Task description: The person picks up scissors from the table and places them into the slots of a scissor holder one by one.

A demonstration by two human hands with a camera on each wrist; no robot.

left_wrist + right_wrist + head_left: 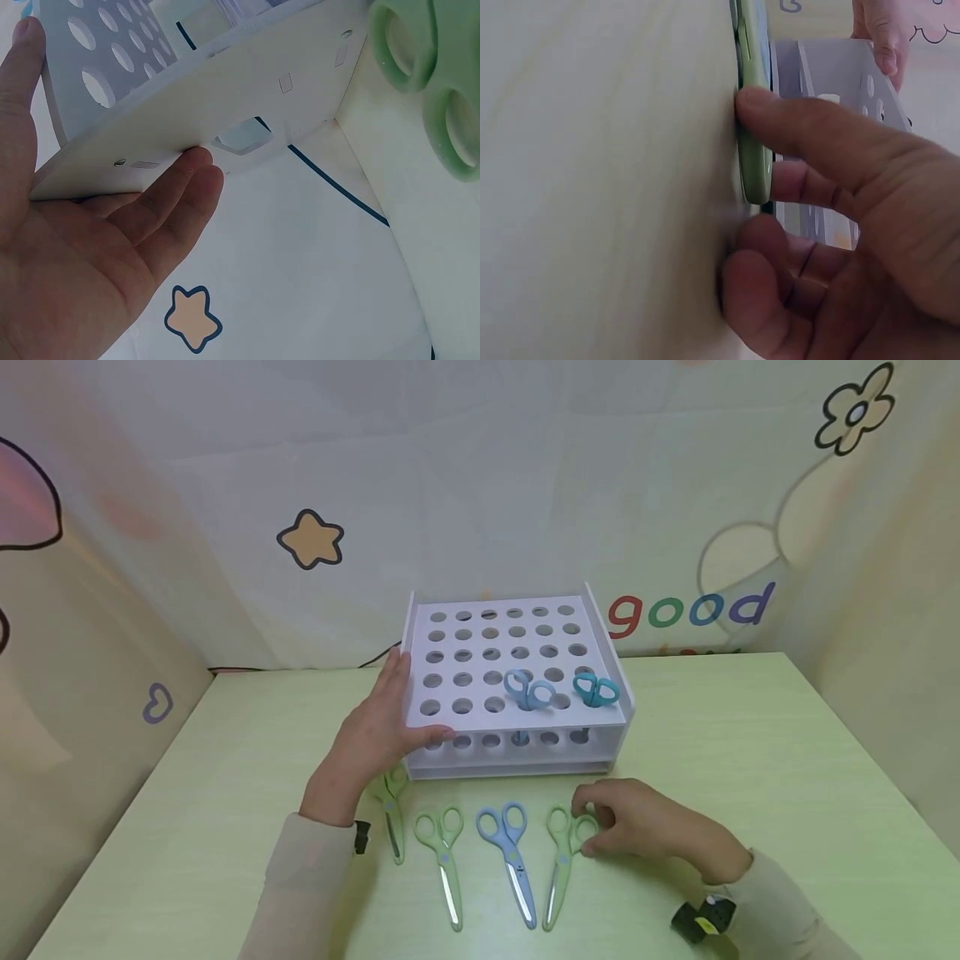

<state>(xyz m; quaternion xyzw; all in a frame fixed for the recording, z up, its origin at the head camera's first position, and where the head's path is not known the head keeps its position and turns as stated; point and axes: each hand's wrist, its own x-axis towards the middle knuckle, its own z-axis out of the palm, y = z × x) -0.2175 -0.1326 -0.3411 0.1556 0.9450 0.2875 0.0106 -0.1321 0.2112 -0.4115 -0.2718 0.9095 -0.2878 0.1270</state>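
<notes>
A white rack [517, 722] with rows of round holes stands at the back of the table. My left hand [375, 722] rests against its left side, fingers extended along the side panel [247, 90] and thumb across the front edge. Blue scissors [542, 695] and teal scissors [606, 690] stand handles up in the rack's holes. At the front right, my right hand [637, 818] pinches one handle loop of the green scissors [561, 868], which lie on the table. The right wrist view shows the thumb on the green handle [756, 169], with a finger behind it.
To the left of the pinched pair lie blue scissors [510, 852], green scissors [444, 860] and another green pair [392, 810], partly covered by the left hand. A patterned cloth backdrop [487, 485] hangs behind the table [720, 727].
</notes>
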